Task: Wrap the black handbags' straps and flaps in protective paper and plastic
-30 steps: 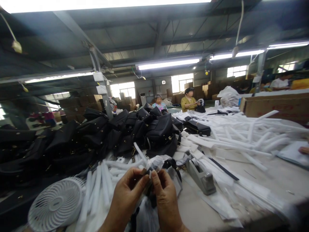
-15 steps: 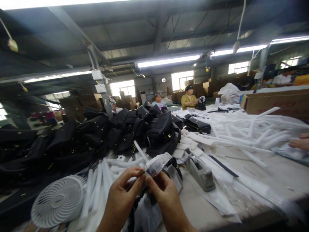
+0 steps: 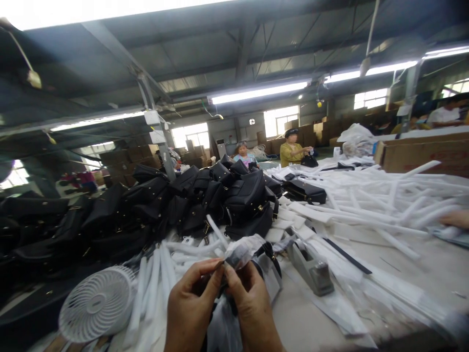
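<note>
My left hand point(image 3: 196, 300) and my right hand point(image 3: 254, 303) meet at the lower middle, each closed in a pinch. A thin dark strap end point(image 3: 222, 263) shows at my left fingertips; most of it is hidden. What the right fingers pinch is covered by the thumb. Right behind the fingertips bulges a crumpled white wrapping point(image 3: 244, 249), with black bag parts point(image 3: 269, 252) beside it. Clear plastic point(image 3: 224, 325) hangs below, between my wrists. Just to the right stands a grey tape dispenser point(image 3: 317, 271).
Black bags point(image 3: 242, 190) pile up at the left and centre. A white fan point(image 3: 97, 305) sits at front left beside white foam tubes point(image 3: 150, 283). More white tubes point(image 3: 395, 195) and a cardboard box point(image 3: 414, 154) lie right. A co-worker's hand point(image 3: 456, 218) shows at the right edge.
My fingertips have drawn closer together, and less of the dark strap end shows. The whole view has shifted slightly, so things appear farther right. The co-worker's hand at the right edge has moved.
</note>
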Available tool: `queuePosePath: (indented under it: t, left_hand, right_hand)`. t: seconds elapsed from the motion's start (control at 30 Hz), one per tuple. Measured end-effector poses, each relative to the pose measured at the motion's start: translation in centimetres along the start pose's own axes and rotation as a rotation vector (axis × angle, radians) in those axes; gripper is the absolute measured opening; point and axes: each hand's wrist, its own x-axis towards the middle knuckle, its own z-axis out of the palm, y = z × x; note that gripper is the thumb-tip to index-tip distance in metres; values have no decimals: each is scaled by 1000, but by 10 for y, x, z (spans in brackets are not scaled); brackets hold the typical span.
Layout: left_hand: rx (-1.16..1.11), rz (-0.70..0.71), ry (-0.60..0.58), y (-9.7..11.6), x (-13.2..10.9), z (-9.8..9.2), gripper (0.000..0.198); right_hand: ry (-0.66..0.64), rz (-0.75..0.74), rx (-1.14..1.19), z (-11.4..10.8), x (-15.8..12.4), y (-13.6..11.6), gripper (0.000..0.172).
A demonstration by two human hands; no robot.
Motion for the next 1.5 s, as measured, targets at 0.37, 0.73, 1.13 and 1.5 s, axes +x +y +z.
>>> queuePosePath:
  t: [0.37, 0.73, 1.13, 1.5]
  left_hand:
    - [283, 423, 226, 3, -18, 14, 17]
    - [542, 606, 207, -8, -29, 19, 46]
    - [130, -50, -307, 18, 20, -19, 41]
    - [175, -100, -356, -3, 38, -22, 44]
  right_hand:
    - [-52, -34, 65, -4, 2, -4, 35]
    - [-163, 1, 156, -10, -1, -2, 35]
    - [-151, 95, 168, -19, -1, -11, 35]
    - [-170, -108, -328, -71, 9, -22, 26]
